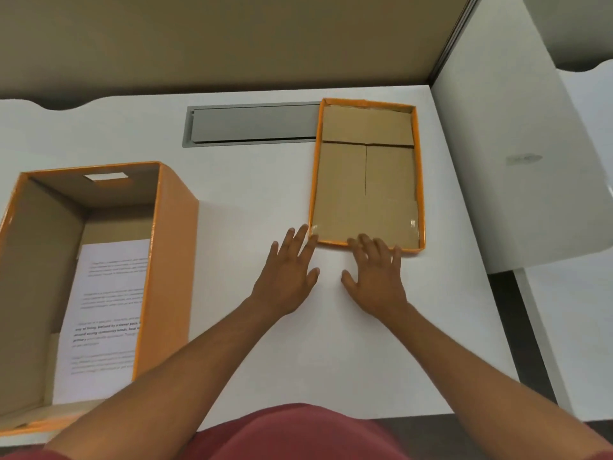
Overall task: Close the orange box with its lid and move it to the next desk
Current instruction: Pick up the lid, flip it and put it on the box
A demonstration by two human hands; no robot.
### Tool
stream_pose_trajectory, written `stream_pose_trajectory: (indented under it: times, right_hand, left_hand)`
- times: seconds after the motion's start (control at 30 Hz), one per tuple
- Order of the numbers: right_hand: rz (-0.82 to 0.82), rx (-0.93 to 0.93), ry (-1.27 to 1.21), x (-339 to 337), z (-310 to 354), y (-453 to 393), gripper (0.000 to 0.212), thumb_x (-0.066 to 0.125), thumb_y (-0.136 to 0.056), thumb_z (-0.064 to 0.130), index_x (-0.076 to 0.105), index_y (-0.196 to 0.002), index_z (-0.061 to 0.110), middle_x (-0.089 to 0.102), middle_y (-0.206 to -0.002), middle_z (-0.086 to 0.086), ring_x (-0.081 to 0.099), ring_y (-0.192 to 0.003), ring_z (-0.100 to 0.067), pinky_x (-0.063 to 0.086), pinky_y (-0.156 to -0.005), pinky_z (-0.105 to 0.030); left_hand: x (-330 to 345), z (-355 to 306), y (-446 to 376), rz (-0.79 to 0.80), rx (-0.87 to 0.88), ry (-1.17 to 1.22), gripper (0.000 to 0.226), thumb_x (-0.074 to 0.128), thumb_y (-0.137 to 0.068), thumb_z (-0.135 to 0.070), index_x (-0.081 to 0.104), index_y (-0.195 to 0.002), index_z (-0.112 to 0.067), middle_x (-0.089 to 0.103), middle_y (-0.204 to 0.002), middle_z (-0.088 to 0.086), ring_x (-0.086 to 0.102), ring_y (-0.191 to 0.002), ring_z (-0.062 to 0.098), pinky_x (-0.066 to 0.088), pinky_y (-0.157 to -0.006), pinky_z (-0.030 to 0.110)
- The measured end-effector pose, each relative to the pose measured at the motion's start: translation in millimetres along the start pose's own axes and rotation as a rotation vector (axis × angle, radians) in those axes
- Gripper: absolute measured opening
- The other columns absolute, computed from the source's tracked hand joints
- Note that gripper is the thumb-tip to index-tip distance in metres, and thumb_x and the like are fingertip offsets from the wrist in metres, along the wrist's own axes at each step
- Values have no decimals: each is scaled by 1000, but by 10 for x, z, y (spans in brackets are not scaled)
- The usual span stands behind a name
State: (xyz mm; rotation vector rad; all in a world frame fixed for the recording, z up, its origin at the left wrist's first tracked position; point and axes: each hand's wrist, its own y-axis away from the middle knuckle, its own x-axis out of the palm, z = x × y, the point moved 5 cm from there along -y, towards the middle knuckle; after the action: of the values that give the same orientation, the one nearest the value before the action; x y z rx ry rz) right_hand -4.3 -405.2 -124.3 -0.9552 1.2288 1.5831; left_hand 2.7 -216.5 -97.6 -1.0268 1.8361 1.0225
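The orange box (172, 247) stands open at the left of the white desk, its brown inside showing and a printed sheet of paper (106, 310) lying on its floor. Its lid (365, 174) lies upside down at the right, orange rim up, brown cardboard inside. My left hand (287, 270) is flat with fingers spread, fingertips touching the lid's near left corner. My right hand (376, 270) is spread too, with its fingertips over the lid's near rim. Neither hand holds anything.
A grey cable hatch (252, 124) is set into the white desk (265, 327) just left of the lid. A beige partition (232, 38) runs along the back. A white divider (497, 161) stands at the right, with another white desk (583, 327) beyond it.
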Motion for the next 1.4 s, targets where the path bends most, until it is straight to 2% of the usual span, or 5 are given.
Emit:
stream_pose_trajectory:
  times: [0.43, 0.63, 0.83, 1.1, 1.4]
  right_hand:
    - [-89, -18, -134, 161, 90, 997, 50, 48, -98, 45, 71, -134, 19, 67, -144, -9, 63, -130, -38, 45, -112, -61]
    - [-164, 454, -500, -279, -549, 389, 72, 65, -97, 28, 37, -163, 15, 23, -175, -19, 21, -160, -44, 25, -126, -57]
    - [-58, 639, -961, -539, -746, 158, 66, 60, -104, 28, 31, -163, 22, 47, -162, -15, 50, -144, -38, 45, -107, -42]
    - [-261, 617, -1232, -1170, -566, 286, 43, 62, -105, 16, 57, -147, 23, 63, -103, 8, 68, -108, -24, 57, -80, -34]
    - [-309, 237, -1199, -1635, 298, 456, 31, 64, -106, 22, 61, -136, 29, 70, -126, 6, 70, -108, -8, 56, -71, -12]
  left_hand:
    - [431, -109, -132, 111, 20, -189, 64, 31, -108, -47, 20, -167, -22, 8, -177, 4, 5, -163, 34, 12, -129, 59]
    - [490, -129, -121, 134, 20, -202, 69, 22, -108, -50, 7, -168, -21, -1, -178, 5, -1, -163, 30, 11, -129, 58]
    - [442, -141, -119, 150, 15, -236, 84, -2, -95, -61, 8, -168, -20, -1, -178, 4, -5, -163, 29, -1, -129, 60]
    - [136, -230, -21, -25, -174, 235, 62, 35, -110, -48, 35, -162, -14, 25, -174, 5, 16, -161, 26, 8, -129, 46]
    - [-476, -374, 269, -234, -384, 871, 45, 61, -103, -38, 58, -146, -25, 53, -153, -1, 59, -119, 7, 51, -109, 38]
